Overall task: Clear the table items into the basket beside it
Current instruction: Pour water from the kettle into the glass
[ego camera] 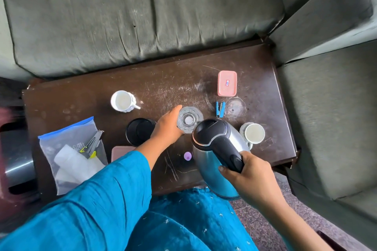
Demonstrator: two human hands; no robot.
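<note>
My right hand (247,171) grips the black handle of a steel electric kettle (214,149), held over the front edge of the dark wooden table (81,104). Just left of the kettle's lid, my left hand (168,126) wraps around a clear drinking glass (189,120). Also on the table are a white cup (123,101) at the left, a second white cup (254,133) right of the kettle, a black cup (140,131), a pink lidded box (227,83), a blue stapler (220,109) and a small purple disc (187,156).
A zip bag (71,155) holding tools and white items lies on the table's left front. A pink flat thing (120,153) peeks out under my left sleeve. Green sofa cushions (142,16) border the table at the back and right. A dark container (14,161) sits left of the table.
</note>
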